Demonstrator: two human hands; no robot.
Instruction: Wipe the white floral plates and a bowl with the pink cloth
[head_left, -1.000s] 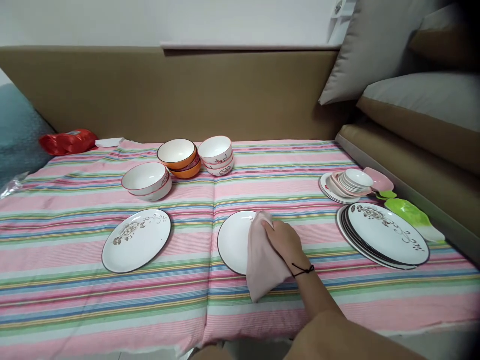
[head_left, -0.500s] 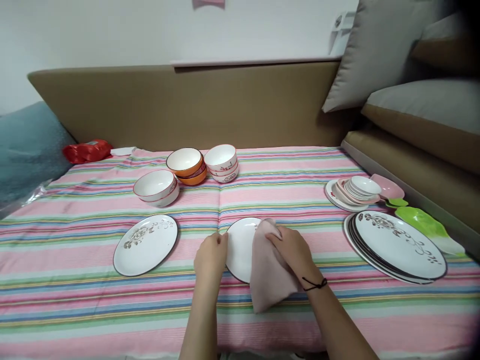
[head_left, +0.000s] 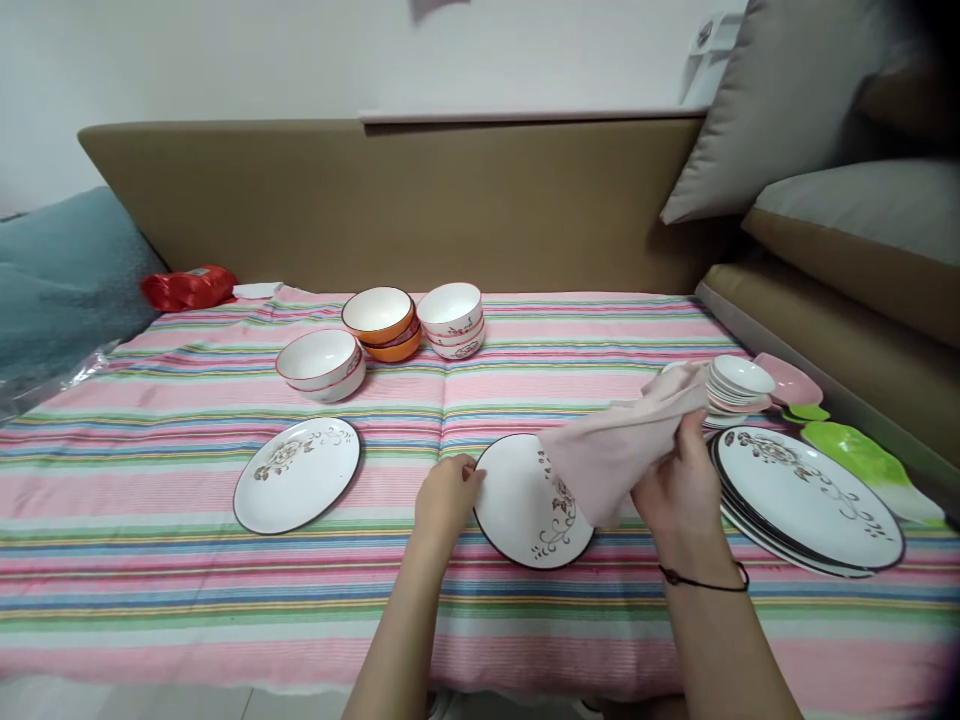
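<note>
A white plate [head_left: 517, 500] with a dark rim and brown flower pattern lies in front of me on the striped cloth. My left hand [head_left: 448, 500] pinches its left edge. In my right hand [head_left: 686, 490] is a pale pink cloth [head_left: 619, 445], lifted to the right; its lower corner hangs over the plate's right side. A black cord bracelet circles the right wrist. Another white plate [head_left: 296, 475] of similar pattern rests to the left. Beside my right hand stands a stack of oval plates [head_left: 810, 495], partly covered by the hand.
White bowls [head_left: 319, 360], orange bowls [head_left: 379, 315] and more white bowls [head_left: 450, 310] are stacked at the back left. Small dishes [head_left: 741, 375], a pink dish [head_left: 787, 380] and a green leaf-shaped dish [head_left: 862, 460] sit at right. A red bundle [head_left: 189, 288] lies far left.
My right hand has swung right and turned over, lifting the pink cloth off much of the plate. The plate's pattern now shows; the left hand stays at its edge.
</note>
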